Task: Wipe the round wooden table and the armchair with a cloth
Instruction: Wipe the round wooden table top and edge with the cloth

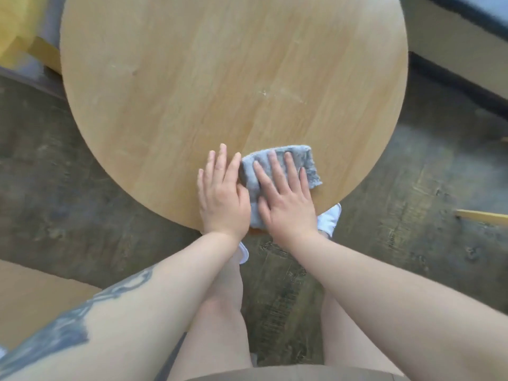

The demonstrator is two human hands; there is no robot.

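The round wooden table (192, 78) fills the upper middle of the head view, pale with faint whitish marks right of its centre. A folded grey cloth (308, 163) lies flat near the table's near edge. My right hand (286, 199) presses on the cloth with fingers spread. My left hand (220, 193) lies flat on the bare wood just left of the cloth, its thumb side touching the cloth's edge. A yellow upholstered piece (16, 31), possibly the armchair, shows at the top left corner, mostly cut off.
Dark worn floor (412, 188) surrounds the table. My legs and white shoes (328, 220) stand under its near edge. A light wooden surface (33, 295) sits at lower left, a pale wooden strip (481, 215) at right, a wall base (453, 48) at upper right.
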